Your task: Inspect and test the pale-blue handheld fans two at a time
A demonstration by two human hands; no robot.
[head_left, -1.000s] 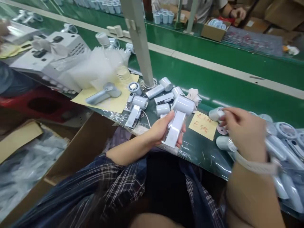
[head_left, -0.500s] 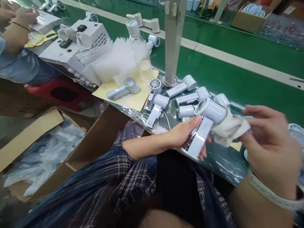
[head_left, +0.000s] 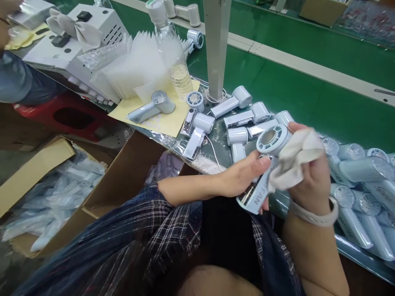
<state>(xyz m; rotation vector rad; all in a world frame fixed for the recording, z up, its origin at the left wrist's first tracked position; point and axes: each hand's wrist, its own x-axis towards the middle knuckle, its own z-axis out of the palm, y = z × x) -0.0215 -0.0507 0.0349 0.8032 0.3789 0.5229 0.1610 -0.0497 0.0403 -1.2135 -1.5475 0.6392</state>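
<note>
My left hand (head_left: 245, 174) is closed around the handle of a pale blue handheld fan (head_left: 258, 196), with its round grilled head tilted up. Lettering ending in "FAN" shows on the handle. My right hand (head_left: 311, 176) grips a whitish cloth (head_left: 298, 158), which lies against the side of the fan's head and handle. The cloth hides part of the fan and some of my right fingers. Beyond my hands, several similar fans (head_left: 237, 135) lie on the bench. One more fan (head_left: 163, 102) rests on a yellow sheet (head_left: 177, 126).
A metal post (head_left: 217, 49) rises from the bench beside a plastic bottle (head_left: 179, 74) and a stack of translucent sleeves (head_left: 132, 65). More fans (head_left: 354, 205) are piled at right. An open carton (head_left: 101, 193) holds bagged items at lower left. A co-worker's sleeve (head_left: 24, 80) shows at left.
My right hand has moved left with the cloth, up against the fan. The fan has turned in my left hand, so its grille and handle lettering now show. The view has shifted right.
</note>
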